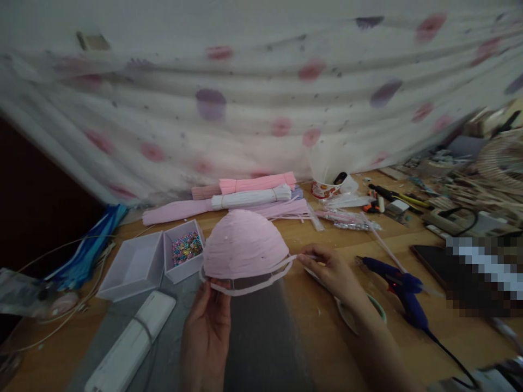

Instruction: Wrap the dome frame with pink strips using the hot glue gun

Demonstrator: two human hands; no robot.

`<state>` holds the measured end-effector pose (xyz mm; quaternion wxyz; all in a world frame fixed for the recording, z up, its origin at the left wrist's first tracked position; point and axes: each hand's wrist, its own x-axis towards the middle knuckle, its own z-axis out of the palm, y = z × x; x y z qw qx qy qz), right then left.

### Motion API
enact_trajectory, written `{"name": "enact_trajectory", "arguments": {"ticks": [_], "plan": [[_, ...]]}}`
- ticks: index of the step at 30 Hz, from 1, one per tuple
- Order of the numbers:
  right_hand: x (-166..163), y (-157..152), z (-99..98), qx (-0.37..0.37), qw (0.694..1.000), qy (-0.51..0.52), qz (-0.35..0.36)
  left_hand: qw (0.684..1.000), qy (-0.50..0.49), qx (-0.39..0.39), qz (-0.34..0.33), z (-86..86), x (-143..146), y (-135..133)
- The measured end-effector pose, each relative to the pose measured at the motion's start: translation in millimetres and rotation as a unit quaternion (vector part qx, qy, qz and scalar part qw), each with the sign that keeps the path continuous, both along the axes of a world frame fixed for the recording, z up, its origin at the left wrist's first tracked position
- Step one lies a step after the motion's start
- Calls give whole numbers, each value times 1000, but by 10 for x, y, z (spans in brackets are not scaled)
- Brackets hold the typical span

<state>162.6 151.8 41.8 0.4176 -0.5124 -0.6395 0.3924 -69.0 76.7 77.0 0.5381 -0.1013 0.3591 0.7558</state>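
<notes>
So, the pink dome [243,245] is held just over the wooden surface [318,337]. The left hand [208,321] has its fingers gripping the lower rim, and the right hand [330,272] has its fingers pinched on the pink strip [286,268] at the dome's edge. A blue glue gun [402,291] lies nearby. The cup [324,189] has red print that's too blurry to read.

Obstacles about the pink dome [244,245]: bead box [184,255] and empty box [133,265] just left of it, strip bundles [249,195] behind it, glue gun [402,291] well right. Bare desk [314,332] lies open in front, toward the gun.
</notes>
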Motion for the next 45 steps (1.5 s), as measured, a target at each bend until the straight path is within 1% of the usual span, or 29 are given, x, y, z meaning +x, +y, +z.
{"name": "enact_trajectory", "arguments": {"ticks": [3,6,9,14,19,23,26,29,30,31,32,33,34,36,38,41,45], "plan": [[-53,91,-61,2,1000,0,0,1000,-8,0,-7,-26,-31,7],[-88,150,-78,9,1000,0,-9,1000,-14,-7,-6,-58,-68,1],[-105,178,-73,19,1000,-4,-18,1000,-14,-16,-6,-85,-104,-14],[-109,192,-101,33,999,-21,-32,1000,-16,1,-21,-101,-114,-13],[-62,204,-165,51,996,-46,-57,999,-23,-4,-32,-45,-52,6],[-23,236,-186,75,991,-71,-91,999,-29,-6,-16,25,34,9],[-14,143,-77,117,981,-87,-129,999,-30,-12,-1,24,129,0],[-58,-162,156,183,964,-87,-172,1000,-13,-14,5,-26,255,-28],[-91,-295,241,211,958,-81,-178,1000,-6,-9,2,-46,301,-43],[-132,-430,319,278,941,-58,-184,1000,2,-3,-2,-65,348,-58],[-182,-553,384,329,929,-52,-160,1000,10,4,-6,-83,393,-74],[-237,-657,430,356,924,-67,-119,1000,18,13,-12,-98,434,-89],[-293,-734,455,366,924,-85,-73,999,25,25,-19,-112,470,-102],[-393,-807,440,356,928,-110,-19,998,39,45,-28,-137,525,-118],[-454,-798,362,332,935,-126,-8,997,54,55,-31,-162,559,-123],[-456,-747,231,294,943,-157,4,995,76,43,-37,-196,595,-123],[-377,-741,174,261,951,-165,26,993,93,44,-50,-220,653,-139]]}}
